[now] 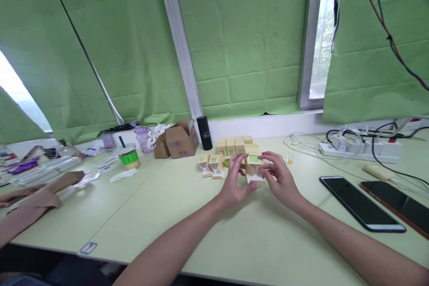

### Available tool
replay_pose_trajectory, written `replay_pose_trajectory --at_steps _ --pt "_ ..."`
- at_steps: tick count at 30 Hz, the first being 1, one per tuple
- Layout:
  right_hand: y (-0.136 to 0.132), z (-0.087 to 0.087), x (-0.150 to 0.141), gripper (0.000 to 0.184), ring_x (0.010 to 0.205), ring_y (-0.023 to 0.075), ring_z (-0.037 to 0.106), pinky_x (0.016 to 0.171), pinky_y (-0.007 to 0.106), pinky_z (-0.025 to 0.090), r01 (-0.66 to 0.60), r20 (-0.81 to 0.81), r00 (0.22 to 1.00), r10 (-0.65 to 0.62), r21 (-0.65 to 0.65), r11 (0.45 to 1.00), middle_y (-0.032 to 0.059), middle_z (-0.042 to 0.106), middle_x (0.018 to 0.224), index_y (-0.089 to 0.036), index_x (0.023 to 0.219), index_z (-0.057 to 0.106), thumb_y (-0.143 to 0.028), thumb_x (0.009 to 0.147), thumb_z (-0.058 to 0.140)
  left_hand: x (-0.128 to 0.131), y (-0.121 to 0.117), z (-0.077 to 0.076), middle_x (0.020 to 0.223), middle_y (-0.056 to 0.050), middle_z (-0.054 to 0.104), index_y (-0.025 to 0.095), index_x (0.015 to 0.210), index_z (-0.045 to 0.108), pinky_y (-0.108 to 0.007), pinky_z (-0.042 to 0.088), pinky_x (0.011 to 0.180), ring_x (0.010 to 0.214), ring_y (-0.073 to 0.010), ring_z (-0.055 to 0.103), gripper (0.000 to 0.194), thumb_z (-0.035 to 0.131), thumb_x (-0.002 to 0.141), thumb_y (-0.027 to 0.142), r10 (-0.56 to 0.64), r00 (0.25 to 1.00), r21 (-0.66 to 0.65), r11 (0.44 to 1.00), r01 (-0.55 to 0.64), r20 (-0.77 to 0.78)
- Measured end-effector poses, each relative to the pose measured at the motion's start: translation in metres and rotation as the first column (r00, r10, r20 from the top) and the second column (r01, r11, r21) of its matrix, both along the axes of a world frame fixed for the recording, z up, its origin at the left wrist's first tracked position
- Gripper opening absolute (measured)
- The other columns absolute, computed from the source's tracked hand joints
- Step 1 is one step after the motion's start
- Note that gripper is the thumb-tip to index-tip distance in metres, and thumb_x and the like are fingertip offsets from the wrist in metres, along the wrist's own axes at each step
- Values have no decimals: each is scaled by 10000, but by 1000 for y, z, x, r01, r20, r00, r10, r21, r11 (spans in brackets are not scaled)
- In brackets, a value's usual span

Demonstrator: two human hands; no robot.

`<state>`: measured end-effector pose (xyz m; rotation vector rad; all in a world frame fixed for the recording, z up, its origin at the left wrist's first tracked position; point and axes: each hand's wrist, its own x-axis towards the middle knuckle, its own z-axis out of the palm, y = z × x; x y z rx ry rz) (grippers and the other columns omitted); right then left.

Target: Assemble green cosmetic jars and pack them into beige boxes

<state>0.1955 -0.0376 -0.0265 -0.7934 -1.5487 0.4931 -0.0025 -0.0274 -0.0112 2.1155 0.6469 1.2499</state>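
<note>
Between my two hands stands a small cream cardboard box (pixel 254 169) with a green patch on top and its white-lined front flap folded down. My left hand (pixel 234 183) grips it from the left, fingers at its upper side and thumb low by the flap. From the right, my right hand (pixel 280 179) curls its fingers and thumb against the box's side. Just left of my hands are two similar boxes (pixel 215 164) with their flaps open. Several more cream boxes (pixel 231 145) stand in a row behind. A small clear dish (pixel 288 159) lies beyond my right hand.
To the right lie two phones (pixel 362 203), a power strip (pixel 363 149) and loose cables. At the back are a black bottle (pixel 204 133) and a cardboard carton (pixel 181 140). A drink cup (pixel 129 156) stands left, near another person's hand (pixel 69 181) holding clear plastic.
</note>
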Motion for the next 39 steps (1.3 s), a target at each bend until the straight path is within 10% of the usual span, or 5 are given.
replay_pose_trajectory --at_steps 39 --pt "-11 4 2 303 1000 235 701 891 464 644 -144 25 989 144 -19 989 113 470 1425 -332 1274 648 -459 1010 569 5 1 0 1366 -111 458 264 1290 496 -374 490 899 1033 -216 580 426 627 959 499 132 983 -60 990 -125 130"
